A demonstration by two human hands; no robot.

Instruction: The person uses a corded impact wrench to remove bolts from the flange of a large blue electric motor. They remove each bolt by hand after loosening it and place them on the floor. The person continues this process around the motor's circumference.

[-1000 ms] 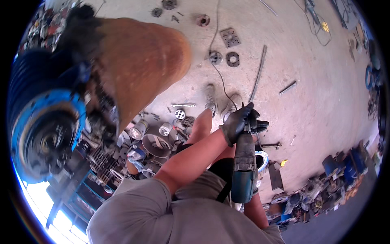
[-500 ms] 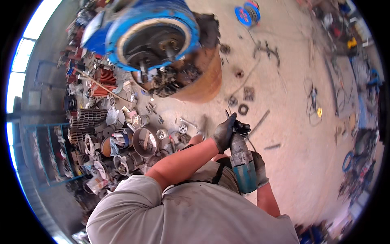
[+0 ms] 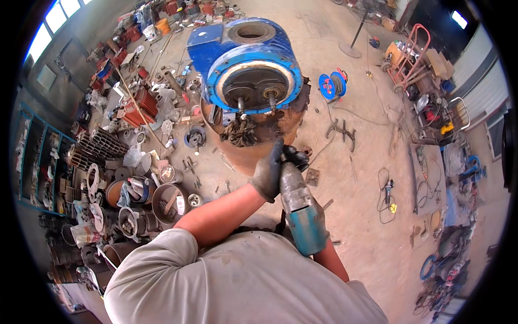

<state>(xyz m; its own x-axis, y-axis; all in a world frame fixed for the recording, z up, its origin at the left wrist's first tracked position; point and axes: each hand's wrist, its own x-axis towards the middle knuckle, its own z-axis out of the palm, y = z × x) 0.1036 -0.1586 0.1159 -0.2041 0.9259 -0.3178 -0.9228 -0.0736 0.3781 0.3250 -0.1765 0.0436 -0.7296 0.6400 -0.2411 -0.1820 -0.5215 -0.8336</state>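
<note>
A teal and grey electric impact wrench point(image 3: 305, 216) is held in front of my chest, its nose pointing forward at the blue machine. My left hand point(image 3: 268, 175), in a dark glove, is closed around the front end of the wrench. My right hand point(image 3: 320, 211) is at the rear grip, mostly hidden behind the tool body. Beyond the nose stands a large blue pump-like housing point(image 3: 202, 56) with a round open face and two shafts sticking out. It rests on a rusty drum point(image 3: 243, 156), where dark greasy rags point(image 3: 240, 132) lie below the shafts.
Metal parts, pots and a wide cylinder point(image 3: 169, 202) crowd the floor at left. A blue cable reel point(image 3: 332, 85) and a dark metal puller point(image 3: 342, 131) lie right of the drum. Farther right are an angle grinder point(image 3: 388, 191) with its cord and a red hand truck point(image 3: 413, 59).
My view has tilted up, so more of the workshop shows. The wrench and both hands have shifted left, and the nose now lies close in front of the drum in the picture.
</note>
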